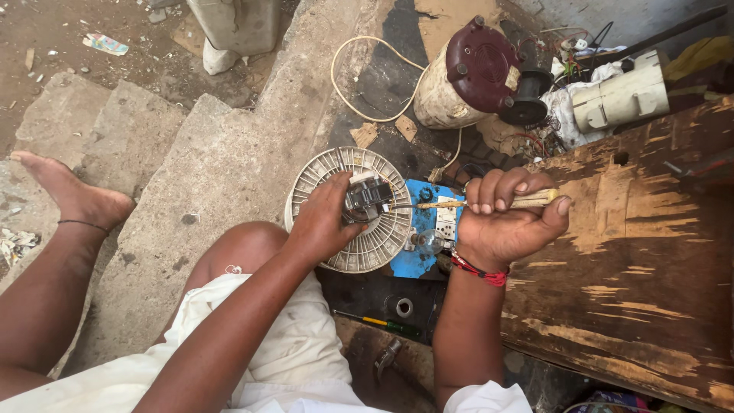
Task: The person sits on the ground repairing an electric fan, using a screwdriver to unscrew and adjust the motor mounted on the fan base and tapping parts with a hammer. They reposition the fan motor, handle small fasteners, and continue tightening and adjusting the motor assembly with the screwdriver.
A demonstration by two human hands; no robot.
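Gripping: right hand (505, 222) is fisted around the pale handle of a screwdriver (474, 203), whose tip reaches left into the small dark metal part (367, 197) at the hub of the round white ribbed fan housing (352, 210).
Bracing: left hand (325, 222) lies over the housing, fingers curled and pinching the dark part from its near side.
Position: the housing rests tilted on the concrete step (222, 164), just beside a blue switch board (432, 229) and near the wooden worktop (634, 252).
Slip risk: I judge the tip could skid off and jab the left fingers, since they sit right beside it.
Tipping risk: sideways force may rock the propped housing; it has no clamp.
Wire risk: whether leads are live cannot be told.
Clutter: a motor with maroon cap (470, 73) and a white cord (367, 76) lie behind, well apart.
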